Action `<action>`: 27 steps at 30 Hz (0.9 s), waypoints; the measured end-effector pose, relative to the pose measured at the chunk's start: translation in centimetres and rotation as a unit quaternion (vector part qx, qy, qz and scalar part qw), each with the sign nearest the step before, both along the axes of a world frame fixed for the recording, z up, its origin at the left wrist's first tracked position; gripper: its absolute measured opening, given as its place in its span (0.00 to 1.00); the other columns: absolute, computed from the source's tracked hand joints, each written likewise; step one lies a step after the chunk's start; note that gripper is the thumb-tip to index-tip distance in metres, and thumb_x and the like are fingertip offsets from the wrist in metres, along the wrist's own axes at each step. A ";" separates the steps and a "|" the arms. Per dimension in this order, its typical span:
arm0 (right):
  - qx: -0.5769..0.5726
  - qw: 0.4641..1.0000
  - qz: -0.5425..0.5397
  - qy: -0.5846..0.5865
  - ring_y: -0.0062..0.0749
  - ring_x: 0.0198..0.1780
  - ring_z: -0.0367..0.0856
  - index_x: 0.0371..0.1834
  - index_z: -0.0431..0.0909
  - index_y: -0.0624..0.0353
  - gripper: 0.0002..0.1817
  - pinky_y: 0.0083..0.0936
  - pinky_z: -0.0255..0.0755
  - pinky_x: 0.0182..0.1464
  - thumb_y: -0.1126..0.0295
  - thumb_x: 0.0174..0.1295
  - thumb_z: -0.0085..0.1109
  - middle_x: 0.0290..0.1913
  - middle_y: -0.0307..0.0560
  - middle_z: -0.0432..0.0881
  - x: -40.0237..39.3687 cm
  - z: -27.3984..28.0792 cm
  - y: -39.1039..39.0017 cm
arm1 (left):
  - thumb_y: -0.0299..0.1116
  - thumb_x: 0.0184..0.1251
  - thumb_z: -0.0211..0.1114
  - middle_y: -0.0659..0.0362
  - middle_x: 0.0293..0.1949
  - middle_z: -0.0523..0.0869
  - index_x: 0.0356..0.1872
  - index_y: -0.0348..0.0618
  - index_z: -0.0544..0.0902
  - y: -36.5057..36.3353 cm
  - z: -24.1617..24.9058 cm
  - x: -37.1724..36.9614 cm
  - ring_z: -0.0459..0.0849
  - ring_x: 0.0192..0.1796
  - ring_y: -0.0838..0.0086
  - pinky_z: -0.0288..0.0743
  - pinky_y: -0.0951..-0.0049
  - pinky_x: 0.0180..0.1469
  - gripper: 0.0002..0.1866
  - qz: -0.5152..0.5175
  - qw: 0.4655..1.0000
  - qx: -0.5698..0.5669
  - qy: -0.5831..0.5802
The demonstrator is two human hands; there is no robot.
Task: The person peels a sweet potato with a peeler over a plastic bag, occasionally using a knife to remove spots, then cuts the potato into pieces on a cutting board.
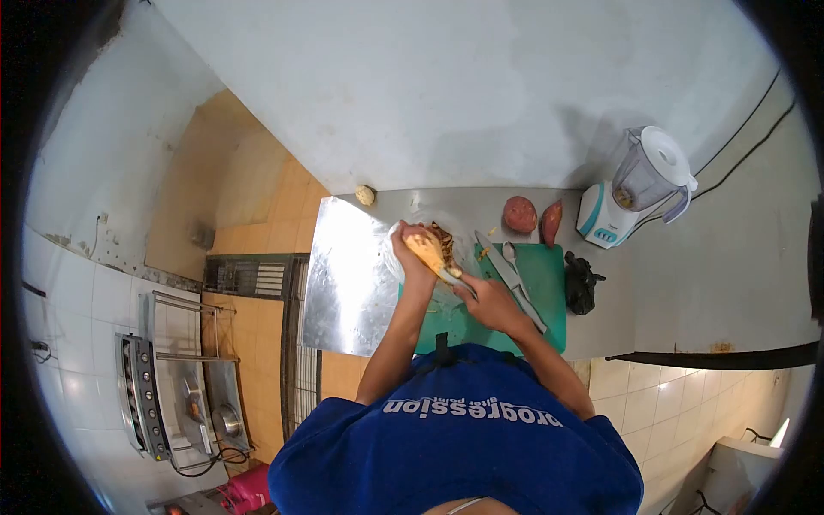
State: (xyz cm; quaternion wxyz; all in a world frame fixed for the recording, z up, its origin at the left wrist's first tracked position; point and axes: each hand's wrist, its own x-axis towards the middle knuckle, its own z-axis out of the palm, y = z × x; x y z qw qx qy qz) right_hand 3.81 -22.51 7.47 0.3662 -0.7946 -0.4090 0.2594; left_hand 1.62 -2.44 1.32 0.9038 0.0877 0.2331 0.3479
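Note:
My left hand [412, 251] grips a partly peeled sweet potato [427, 251] with pale orange flesh, tilted down to the right. In my right hand [491, 302] is what looks like a peeler [452, 276], its head against the lower end of the sweet potato and its handle mostly hidden by my fingers. Dark peelings [442, 239] lie just behind the sweet potato, in or on a clear plastic bag [463, 249]. Beneath my right hand is a green cutting board [542, 273]. On it rest a knife [513, 281] and a spoon [510, 254], to the right of that hand.
Two red-skinned sweet potatoes [519, 215] sit behind the board. A blender [635, 184] stands at the back right, and a black plastic bag [582, 283] lies beside the board. A small pale lump [366, 196] is by the wall on the steel table [343, 275].

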 end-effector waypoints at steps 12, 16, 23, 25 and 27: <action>0.013 0.999 -0.030 -0.009 0.62 0.42 0.84 0.67 0.76 0.52 0.27 0.50 0.75 0.48 0.50 0.72 0.50 0.34 0.62 0.85 2.0 2.1 2.5 | 0.48 0.71 0.57 0.59 0.32 0.81 0.38 0.51 0.76 -0.4 3.7 0.2 0.81 0.37 0.66 0.80 0.62 0.45 0.13 0.013 0.997 0.054 0.048; 0.031 0.999 0.001 -0.018 0.63 0.43 0.84 0.68 0.75 0.50 0.26 0.53 0.74 0.48 0.51 0.72 0.50 0.37 0.65 0.85 1.6 -0.1 2.8 | 0.49 0.71 0.58 0.60 0.32 0.80 0.38 0.51 0.76 0.0 2.4 0.4 0.81 0.37 0.66 0.80 0.62 0.45 0.13 -0.001 0.997 0.078 0.022; 0.005 1.000 0.014 -0.025 0.61 0.43 0.84 0.73 0.71 0.39 0.26 0.51 0.75 0.47 0.50 0.73 0.49 0.37 0.66 0.84 0.5 -4.1 0.2 | 0.51 0.71 0.57 0.60 0.33 0.81 0.38 0.50 0.77 3.5 2.9 0.1 0.82 0.37 0.67 0.80 0.61 0.45 0.15 0.034 0.996 0.084 0.015; 0.012 1.000 0.003 -0.012 0.61 0.42 0.84 0.73 0.71 0.38 0.26 0.50 0.75 0.47 0.50 0.73 0.49 0.36 0.65 0.84 1.2 -1.3 0.7 | 0.51 0.71 0.57 0.60 0.33 0.81 0.40 0.51 0.77 2.8 2.7 -0.3 0.82 0.38 0.66 0.80 0.61 0.46 0.14 0.019 0.994 0.100 0.030; 0.025 1.000 -0.011 -0.004 0.61 0.41 0.84 0.73 0.71 0.37 0.26 0.50 0.75 0.46 0.50 0.73 0.49 0.35 0.65 0.84 2.0 1.9 1.7 | 0.50 0.71 0.56 0.60 0.35 0.81 0.42 0.54 0.77 0.8 3.8 0.1 0.81 0.39 0.66 0.79 0.61 0.44 0.13 -0.001 0.994 0.094 0.055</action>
